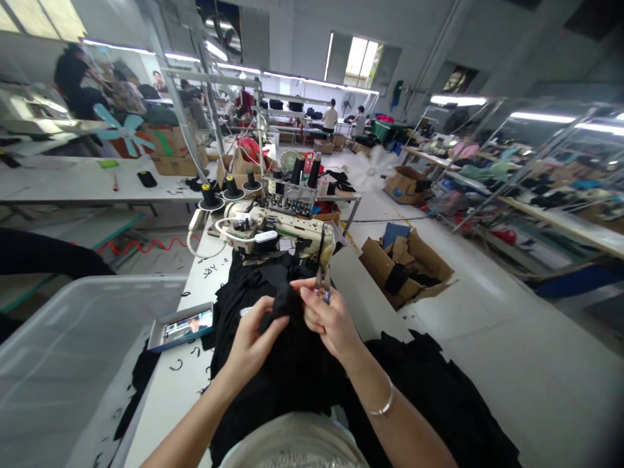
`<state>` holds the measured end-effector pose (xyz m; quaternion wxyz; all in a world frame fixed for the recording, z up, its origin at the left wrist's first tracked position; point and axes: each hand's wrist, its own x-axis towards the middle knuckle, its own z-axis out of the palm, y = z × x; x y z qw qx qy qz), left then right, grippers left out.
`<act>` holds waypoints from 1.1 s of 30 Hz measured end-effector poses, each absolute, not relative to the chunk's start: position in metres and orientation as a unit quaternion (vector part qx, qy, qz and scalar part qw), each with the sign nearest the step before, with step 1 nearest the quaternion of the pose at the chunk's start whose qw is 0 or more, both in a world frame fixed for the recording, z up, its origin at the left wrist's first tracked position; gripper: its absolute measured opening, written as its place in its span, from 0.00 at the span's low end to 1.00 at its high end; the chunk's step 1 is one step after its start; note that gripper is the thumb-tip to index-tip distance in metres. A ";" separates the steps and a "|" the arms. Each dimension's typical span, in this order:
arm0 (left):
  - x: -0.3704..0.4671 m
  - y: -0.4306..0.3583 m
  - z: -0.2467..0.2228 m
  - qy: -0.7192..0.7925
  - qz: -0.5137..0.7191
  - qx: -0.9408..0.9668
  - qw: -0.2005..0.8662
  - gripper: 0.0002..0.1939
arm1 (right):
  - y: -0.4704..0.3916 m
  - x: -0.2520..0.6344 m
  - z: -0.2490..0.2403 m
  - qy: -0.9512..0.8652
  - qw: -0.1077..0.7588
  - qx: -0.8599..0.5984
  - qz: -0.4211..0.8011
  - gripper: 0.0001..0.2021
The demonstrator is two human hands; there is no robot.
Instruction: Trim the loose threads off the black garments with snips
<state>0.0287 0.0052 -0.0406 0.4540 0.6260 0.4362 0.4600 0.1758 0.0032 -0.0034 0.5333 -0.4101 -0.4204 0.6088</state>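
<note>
Black fabric (273,364) lies bunched over the sewing table in front of me. My left hand (259,330) pinches a raised fold of it between thumb and fingers. Close beside it, my right hand (327,317) is closed around a small pair of thread snips (322,286), their blades pointing up and away from me. The right fingertips are near the fold's edge; whether they touch the cloth I cannot tell. Just beyond both hands stands a cream sewing machine (287,224), with part of the fabric reaching up to its front.
A phone in a box (188,326) lies left on the table (168,396), among thread scraps. A clear plastic bin (88,351) stands at far left. Thread cones (233,188) top the machine. On the floor at right is a cardboard box (407,266); more black cloth (433,396) hangs nearer me.
</note>
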 end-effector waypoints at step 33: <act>-0.014 0.007 -0.052 0.499 0.556 0.432 0.505 0.13 | -0.003 0.130 -0.044 -0.316 0.514 -0.332 0.725 0.16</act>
